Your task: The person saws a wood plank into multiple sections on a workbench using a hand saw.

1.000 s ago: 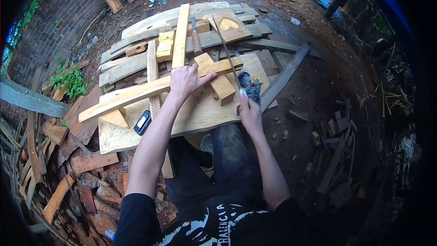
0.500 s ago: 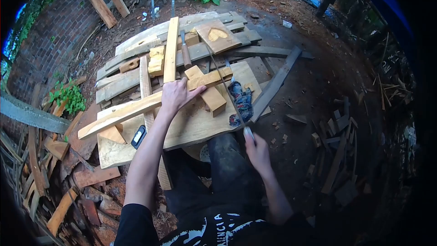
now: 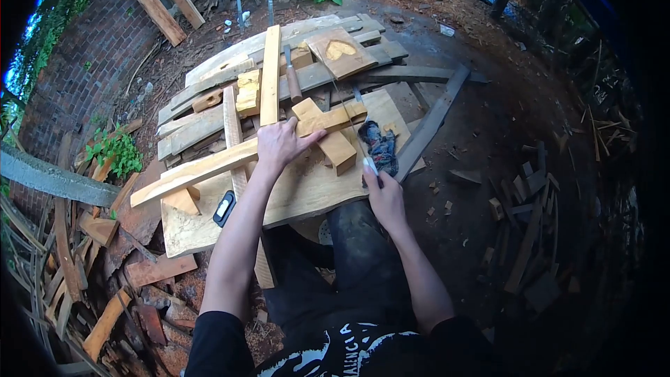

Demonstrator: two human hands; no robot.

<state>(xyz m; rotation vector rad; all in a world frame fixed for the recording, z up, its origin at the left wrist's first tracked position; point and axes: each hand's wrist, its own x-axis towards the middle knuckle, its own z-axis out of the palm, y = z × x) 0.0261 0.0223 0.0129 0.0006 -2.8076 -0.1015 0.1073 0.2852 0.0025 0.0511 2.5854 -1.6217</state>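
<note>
My left hand presses down on a long wooden strip, thumb stretched along it and fingers curled over its far side. The strip rests across a wooden block near its right end. In my right hand is the pale handle of a thin-bladed saw. Its blade crosses the strip's right end, just past the block, and points away from me. A dark, stained rag lies right beside the saw handle. Under all this is a thick pale board.
Behind the strip lie a wooden-handled chisel, an upright-pointing plank and a square board with a carved heart. A small black object with a white centre sits by my left forearm. Offcuts litter the ground right; scrap wood is piled left.
My right hand has pushed the saw forward, its handle now close to the rag and the strip. My left hand keeps its place on the strip; the whole view has shifted slightly.
</note>
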